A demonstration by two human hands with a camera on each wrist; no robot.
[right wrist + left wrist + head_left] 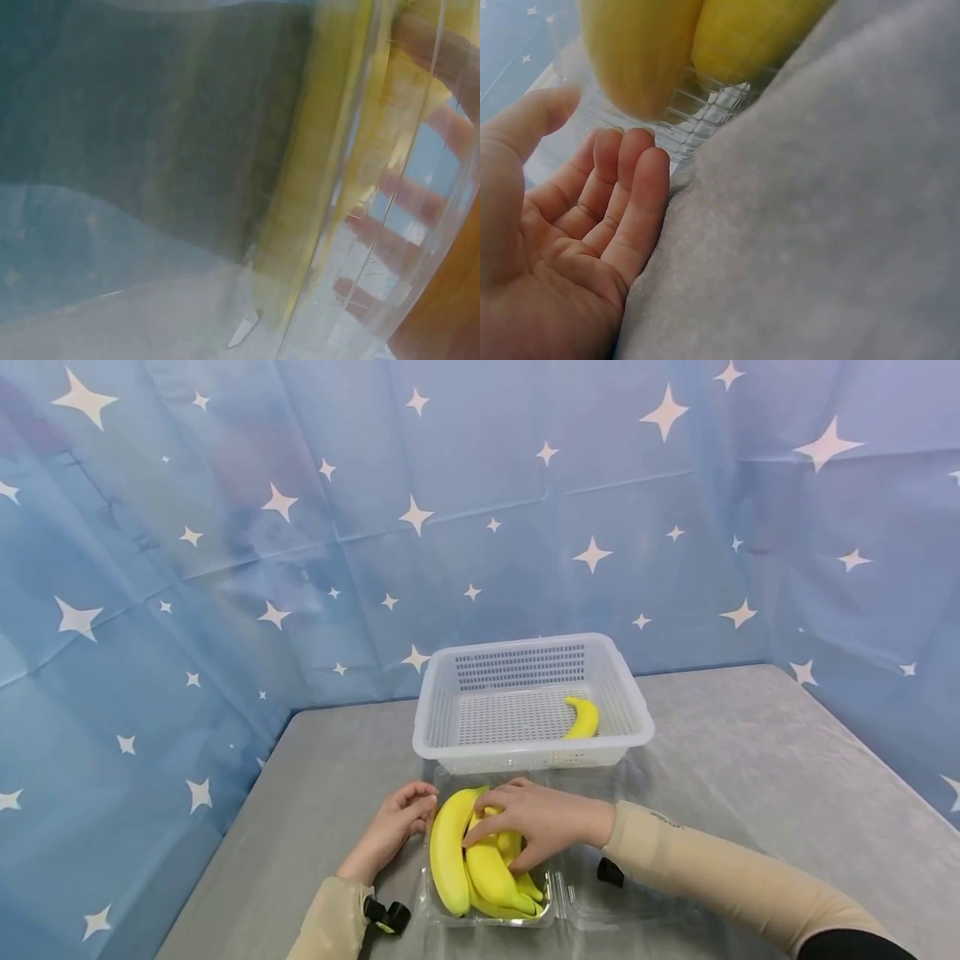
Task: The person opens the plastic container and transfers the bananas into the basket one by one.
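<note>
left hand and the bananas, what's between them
A side of the clear plastic box lies between the left hand and the bananas; the left wrist view shows it.

Shows the right hand (442, 300) on the right, with fingers (405, 196) behind clear plastic (346, 154). Has yellow banana (304, 169) left of the fingers. Looks dark and blurry farther left, beside blue cloth (52, 244) with faint stars.

Looking onto a creased blue backdrop (480, 460) with pale four-pointed stars (666, 413), wrapping behind and along both sides of a grey cloth-covered table (750, 752); catching soft light.
</note>
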